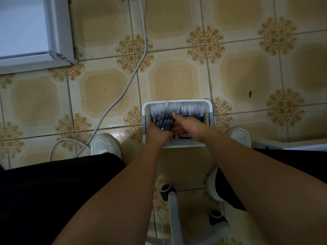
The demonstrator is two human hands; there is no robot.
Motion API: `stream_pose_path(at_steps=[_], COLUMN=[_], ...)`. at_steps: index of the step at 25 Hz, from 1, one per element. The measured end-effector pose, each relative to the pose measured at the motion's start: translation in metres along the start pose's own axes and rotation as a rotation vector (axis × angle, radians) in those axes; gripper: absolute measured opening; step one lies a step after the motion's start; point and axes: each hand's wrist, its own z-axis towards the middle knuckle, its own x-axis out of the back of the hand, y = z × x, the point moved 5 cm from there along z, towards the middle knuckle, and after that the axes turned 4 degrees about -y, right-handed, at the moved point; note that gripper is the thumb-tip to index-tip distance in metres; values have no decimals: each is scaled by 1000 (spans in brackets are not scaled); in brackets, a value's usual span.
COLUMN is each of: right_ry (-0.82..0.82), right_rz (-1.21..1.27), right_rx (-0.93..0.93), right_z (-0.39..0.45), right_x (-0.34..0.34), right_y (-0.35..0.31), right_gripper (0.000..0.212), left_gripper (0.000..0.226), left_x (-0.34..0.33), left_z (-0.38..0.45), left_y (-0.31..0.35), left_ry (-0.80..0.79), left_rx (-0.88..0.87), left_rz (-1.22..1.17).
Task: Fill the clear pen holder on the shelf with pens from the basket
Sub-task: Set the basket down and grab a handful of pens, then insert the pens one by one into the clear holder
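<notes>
Pens, dark with clear caps, crowd the white basket at 12 o'clock; left hand grips a bundle, right hand rests flat, fingers straight.

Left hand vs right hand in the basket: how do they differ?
The left hand grips a bundle of dark pens; the right hand lies flatter, fingers extended across the pile. Left hand sits at the basket's left side, right hand nearer the middle. Both are down inside the basket, touching pens.
</notes>
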Motion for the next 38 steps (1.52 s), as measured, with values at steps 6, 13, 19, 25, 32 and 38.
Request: stream_pose_path(at_steps=[6,13,19,25,32,38], right_ry=[13,114,273,471,584,600], right_rz=[-58,-26,-313,-236,-264,12], right_rx=[-20,-40,141,395,521,758], right_z=[-10,-36,-143,-281,-394,-522], right_x=[1,5,20,52,58,65], right_y=[-3,-25,-92,-129,-112,-108], right_gripper=[65,73,72,71,79,76], left_gripper=[64,46,26,25,28,38], left_x=[3,13,31,47,59,39], left_z=[-7,-34,-109,-218,-322,-457], left_y=[6,15,79,156,188,251], left_ry=[-21,-61,-113,-88,-112,-330], left_rx=[38,87,-65,-329,-550,-928], left_rz=[-2,-109,-182,-210,-305,-255])
